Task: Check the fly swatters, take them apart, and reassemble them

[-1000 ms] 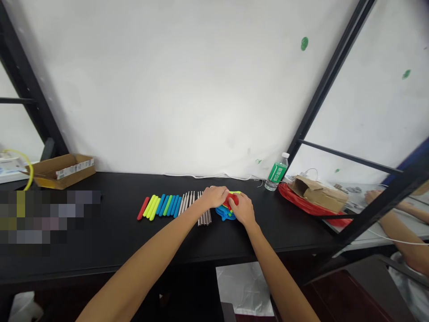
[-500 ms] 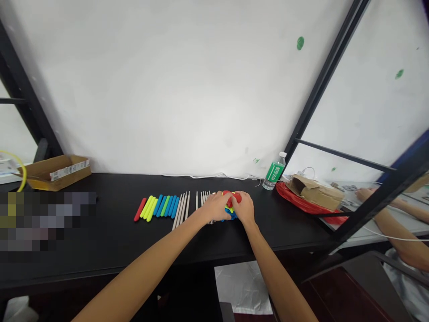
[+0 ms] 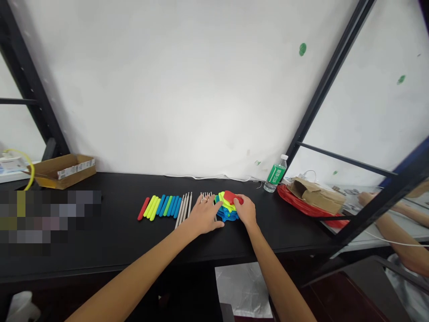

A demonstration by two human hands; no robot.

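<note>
A layered stack of flat, wavy-edged plastic pieces lies on the black table, with blue pieces low down, yellow pieces above and a red piece on top. My right hand is at the stack's right side, thumb and fingers closed on the red piece's right end. My left hand is open, fingers spread over a group of thin grey sticks and partly hiding them. Its thumb points toward the stack's lower left edge. Left of it lie more grey sticks, side by side.
Blue and green sticks, yellow sticks and a red stick form a row on the left. A water bottle stands behind right, near a red bag. An open cardboard box is far left. Another person's arm shows right.
My left hand has come off the stack, moving left and spreading its fingers over the grey sticks. My right hand stays at the stack, which is now more exposed. The view has shifted slightly.
</note>
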